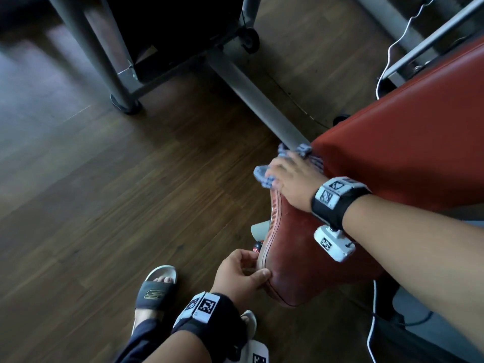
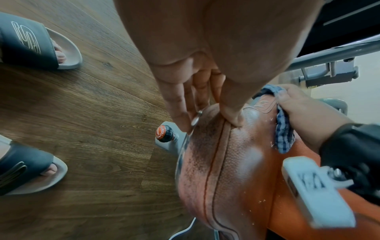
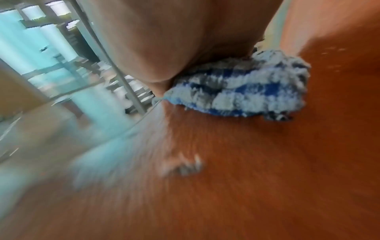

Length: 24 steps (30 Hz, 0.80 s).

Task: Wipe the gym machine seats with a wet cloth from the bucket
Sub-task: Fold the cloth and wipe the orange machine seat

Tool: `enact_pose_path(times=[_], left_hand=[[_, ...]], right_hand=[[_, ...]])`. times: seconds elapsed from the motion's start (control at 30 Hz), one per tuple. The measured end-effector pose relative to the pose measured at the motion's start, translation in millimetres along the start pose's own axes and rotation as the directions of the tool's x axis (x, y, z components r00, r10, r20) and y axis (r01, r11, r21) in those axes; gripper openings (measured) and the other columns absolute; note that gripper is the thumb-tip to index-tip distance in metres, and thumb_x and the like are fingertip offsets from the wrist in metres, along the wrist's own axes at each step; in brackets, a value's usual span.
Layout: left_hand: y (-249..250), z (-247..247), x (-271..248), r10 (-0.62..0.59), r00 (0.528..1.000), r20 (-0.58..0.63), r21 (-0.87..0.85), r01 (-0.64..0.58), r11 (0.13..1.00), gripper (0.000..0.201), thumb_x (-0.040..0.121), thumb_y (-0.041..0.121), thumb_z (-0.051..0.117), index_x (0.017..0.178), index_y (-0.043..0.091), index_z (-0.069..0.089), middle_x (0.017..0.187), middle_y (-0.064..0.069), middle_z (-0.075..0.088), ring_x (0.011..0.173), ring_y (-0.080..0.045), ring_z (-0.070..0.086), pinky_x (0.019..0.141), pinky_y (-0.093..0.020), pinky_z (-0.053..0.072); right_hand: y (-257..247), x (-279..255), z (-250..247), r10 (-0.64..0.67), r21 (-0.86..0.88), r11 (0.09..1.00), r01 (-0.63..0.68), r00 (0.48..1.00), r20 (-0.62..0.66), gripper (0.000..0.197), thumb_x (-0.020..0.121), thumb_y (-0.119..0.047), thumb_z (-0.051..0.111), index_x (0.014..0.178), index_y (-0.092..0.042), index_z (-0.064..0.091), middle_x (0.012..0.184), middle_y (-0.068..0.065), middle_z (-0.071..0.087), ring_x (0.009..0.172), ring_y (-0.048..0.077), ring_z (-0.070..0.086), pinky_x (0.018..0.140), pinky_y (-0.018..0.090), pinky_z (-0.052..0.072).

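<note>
Left hand [image 1: 239, 273] is gripping the near edge of the red seat [image 1: 296, 260], thumb on top, fingers curled beneath the rim. The seat's long axis is running away from the person toward the backrest [image 1: 408, 137]. Right hand [image 1: 290, 179] is lying fingers-down on the checked cloth [image 1: 262, 175], pressing it onto the seat's far end, just beside the backrest. A knob [image 2: 163, 134] is projecting under the seat.

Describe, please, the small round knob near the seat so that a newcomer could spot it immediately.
Start at the worn red seat, whose front edge the left hand grips. Just beside that edge, below the fingers, a grey metal bracket sticks out over the wood floor. The knob sits on it: black-rimmed with an orange face bearing white lettering, the only round orange thing there.
</note>
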<state>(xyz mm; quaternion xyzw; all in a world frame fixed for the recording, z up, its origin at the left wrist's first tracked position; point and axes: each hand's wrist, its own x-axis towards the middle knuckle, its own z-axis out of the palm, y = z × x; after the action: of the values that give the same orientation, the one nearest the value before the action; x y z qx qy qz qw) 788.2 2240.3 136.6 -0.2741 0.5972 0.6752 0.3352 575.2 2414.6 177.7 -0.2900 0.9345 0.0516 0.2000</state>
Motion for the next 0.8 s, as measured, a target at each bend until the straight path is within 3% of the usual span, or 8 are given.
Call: enact_pose_path(times=[0.1, 0.2, 0.33, 0.4, 0.53, 0.67, 0.73, 0.8], left_hand=[[0.6, 0.0, 0.2, -0.008, 1.000, 0.007, 0.003, 0.008, 1.000, 0.033, 0.071, 0.016, 0.086, 0.098, 0.020, 0.068, 0.096, -0.005, 0.077, 0.091, -0.024, 0.075, 0.080, -0.050, 0.062], [3.3, 0.6, -2.1, -0.017, 1.000, 0.011, -0.002, 0.017, 1.000, 0.033, 0.075, 0.011, 0.085, 0.101, 0.017, 0.066, 0.098, -0.006, 0.075, 0.090, -0.024, 0.075, 0.078, -0.047, 0.063], [6.4, -0.8, -3.2, -0.007, 1.000, 0.021, 0.015, 0.007, 1.000, 0.033, 0.076, 0.011, 0.084, 0.102, 0.019, 0.065, 0.100, -0.005, 0.074, 0.088, -0.021, 0.075, 0.076, -0.043, 0.064], [6.1, -0.5, -3.2, -0.002, 1.000, 0.023, 0.022, 0.002, 1.000, 0.033, 0.076, 0.012, 0.084, 0.102, 0.019, 0.066, 0.100, -0.005, 0.075, 0.089, -0.022, 0.075, 0.077, -0.044, 0.064], [5.5, -0.9, -2.6, 0.000, 1.000, 0.023, 0.034, -0.001, 0.999, 0.033, 0.076, 0.015, 0.085, 0.103, 0.021, 0.066, 0.100, -0.004, 0.075, 0.091, -0.021, 0.075, 0.080, -0.045, 0.063], [9.6, -2.7, -2.5, 0.018, 0.999, 0.032, 0.078, -0.020, 0.997, 0.039, 0.066, 0.028, 0.085, 0.100, 0.024, 0.065, 0.099, -0.003, 0.074, 0.089, -0.021, 0.075, 0.078, -0.045, 0.063], [11.2, -3.3, -2.1, 0.007, 0.999, 0.050, 0.081, -0.011, 0.997, 0.037, 0.072, 0.021, 0.085, 0.103, 0.024, 0.064, 0.103, -0.005, 0.072, 0.091, -0.022, 0.074, 0.077, -0.042, 0.064], [17.4, -3.4, -2.4, -0.012, 0.995, 0.096, 0.064, 0.006, 0.998, 0.040, 0.078, 0.011, 0.081, 0.108, 0.029, 0.061, 0.108, -0.008, 0.069, 0.094, -0.023, 0.073, 0.071, -0.037, 0.063]], right_hand=[[0.9, -6.7, 0.4, -0.092, -0.009, 0.996, 0.093, 0.992, 0.083, 0.039, 0.094, -0.041, 0.032, 0.129, -0.031, 0.046, 0.144, -0.008, 0.032, 0.144, 0.025, 0.016, 0.113, 0.052, 0.024], [15.3, 5.7, 0.0, 0.054, 0.097, 0.994, -0.057, 0.998, 0.028, 0.043, 0.095, -0.043, 0.030, 0.132, -0.028, 0.046, 0.144, -0.002, 0.038, 0.139, 0.025, 0.025, 0.115, 0.048, 0.023], [21.3, 19.4, -3.5, 0.262, 0.191, 0.945, -0.266, 0.964, 0.046, 0.037, 0.099, -0.037, 0.038, 0.133, -0.026, 0.047, 0.144, 0.001, 0.041, 0.135, 0.025, 0.031, 0.112, 0.044, 0.025], [14.5, 18.3, -3.0, 0.229, 0.160, 0.960, -0.230, 0.973, 0.026, 0.040, 0.095, -0.041, 0.034, 0.129, -0.026, 0.049, 0.142, 0.001, 0.043, 0.133, 0.025, 0.031, 0.112, 0.047, 0.027], [20.2, 9.6, 5.0, 0.013, 0.104, 0.995, -0.012, 1.000, -0.008, 0.044, 0.091, -0.041, 0.033, 0.129, -0.024, 0.049, 0.138, 0.000, 0.043, 0.135, 0.027, 0.031, 0.115, 0.048, 0.024], [40.3, 18.9, 6.1, 0.251, 0.275, 0.933, -0.234, 0.968, -0.028, 0.037, 0.097, -0.033, 0.044, 0.131, -0.019, 0.050, 0.138, 0.010, 0.047, 0.130, 0.033, 0.040, 0.113, 0.043, 0.027], [37.0, 21.8, 4.8, 0.310, 0.296, 0.909, -0.294, 0.951, -0.006, 0.035, 0.098, -0.031, 0.045, 0.131, -0.020, 0.050, 0.140, 0.010, 0.046, 0.130, 0.035, 0.040, 0.111, 0.044, 0.029], [25.9, 17.4, 2.1, 0.264, 0.239, 0.938, -0.252, 0.964, -0.019, 0.036, 0.097, -0.032, 0.043, 0.130, -0.021, 0.049, 0.141, 0.005, 0.044, 0.131, 0.034, 0.036, 0.111, 0.046, 0.028]])
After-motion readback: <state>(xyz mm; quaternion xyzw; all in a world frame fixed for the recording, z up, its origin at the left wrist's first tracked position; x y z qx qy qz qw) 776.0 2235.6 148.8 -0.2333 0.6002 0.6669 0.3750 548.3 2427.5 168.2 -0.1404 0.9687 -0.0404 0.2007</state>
